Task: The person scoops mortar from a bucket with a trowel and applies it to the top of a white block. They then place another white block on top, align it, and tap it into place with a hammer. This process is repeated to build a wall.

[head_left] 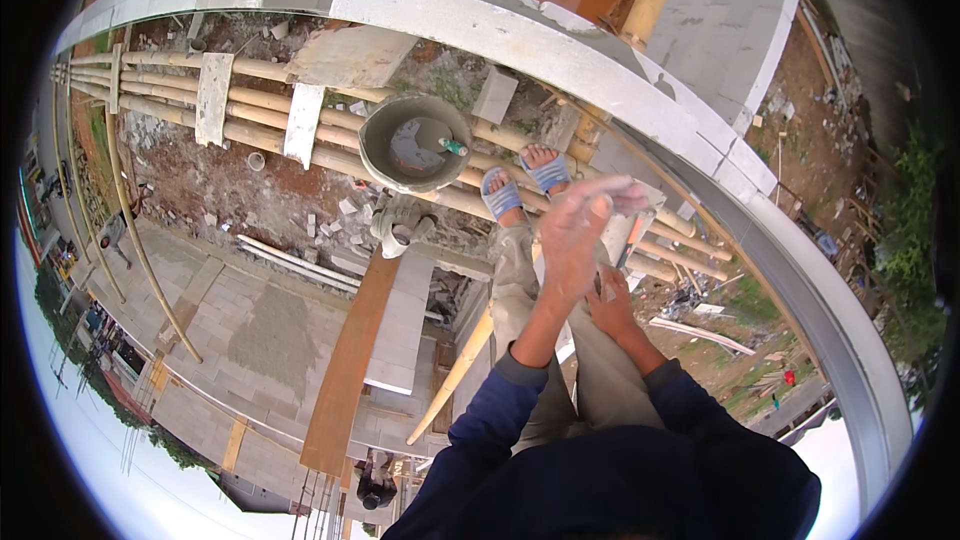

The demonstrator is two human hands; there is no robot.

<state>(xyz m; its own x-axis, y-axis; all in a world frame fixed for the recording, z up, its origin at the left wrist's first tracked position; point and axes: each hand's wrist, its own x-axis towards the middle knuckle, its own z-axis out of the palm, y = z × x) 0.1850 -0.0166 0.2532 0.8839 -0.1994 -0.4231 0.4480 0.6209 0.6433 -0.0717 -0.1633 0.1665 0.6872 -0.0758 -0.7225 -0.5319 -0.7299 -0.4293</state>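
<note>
My left hand (577, 240) is raised in front of my legs, its fingers stretched out toward the right. Lower, close to my trouser leg, is my right hand (612, 308); my left wrist and hand partly cover its fingers, so I cannot tell whether it grips anything. A pale object with an orange part (637, 230) shows just beyond the hands, its kind unclear. Ahead and to the left, a round grey bucket (372, 155) sits on the bamboo poles with wet mortar (415, 140) inside. A green-handled tool (453, 146) lies in it, apart from both hands.
My sandalled feet (503, 195) stand on bamboo scaffold poles (335, 145) high above rubble-strewn ground. A pale block wall (530, 35) curves along the front and right. Below left are a brown plank (345, 370), a person in a hat (398, 230) and another person (376, 480).
</note>
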